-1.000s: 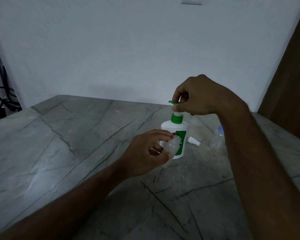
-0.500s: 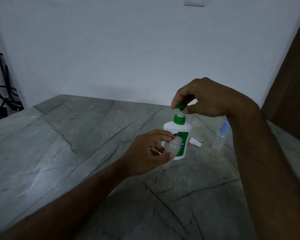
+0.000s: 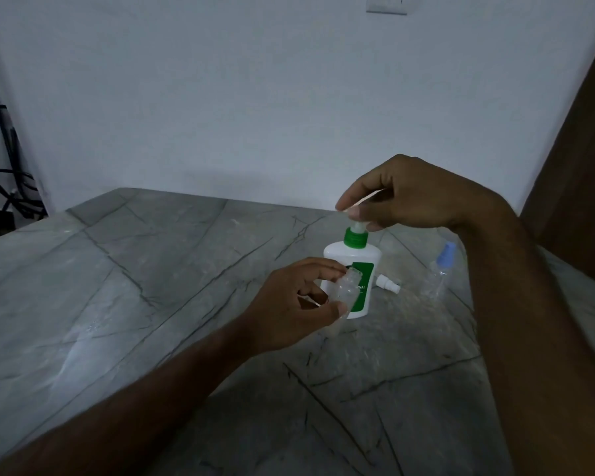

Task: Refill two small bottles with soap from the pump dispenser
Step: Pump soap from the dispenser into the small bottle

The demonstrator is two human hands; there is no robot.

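A white pump dispenser with a green collar and green label stands on the grey marble table. My right hand grips its pump head from above, covering the nozzle. In front of the dispenser my left hand holds a small clear open bottle, tilted with its mouth up toward the pump. A second small clear bottle with a blue cap stands to the right, partly behind my right forearm. A small white spray cap lies on the table beside the dispenser.
A white wall rises behind the table, with a switch plate at the top. A dark wooden panel stands at the right. Dark cables hang at the far left beyond the table's edge.
My right hand has turned and closed over the green pump head, which now sits hidden beneath the fingers. My left hand keeps the small bottle in the same place.
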